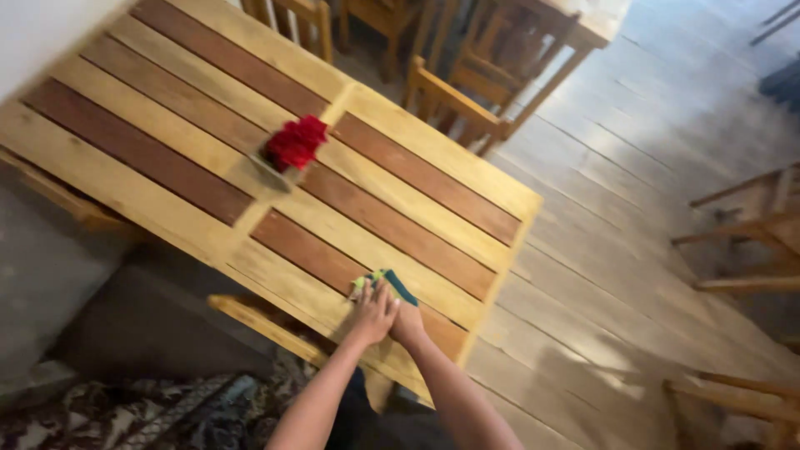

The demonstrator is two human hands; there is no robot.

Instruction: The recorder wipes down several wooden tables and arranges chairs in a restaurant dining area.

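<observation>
Both hands press green cloth on wooden table

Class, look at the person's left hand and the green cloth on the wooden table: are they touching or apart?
Touching. The head view shows the left hand pressed flat on the green cloth, fingers overlapping it with no gap, on the wooden table.

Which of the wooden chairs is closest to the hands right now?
The chair tucked under the table's near edge, just left of the left hand. The others stand beyond the table's far side or across the floor.
</observation>
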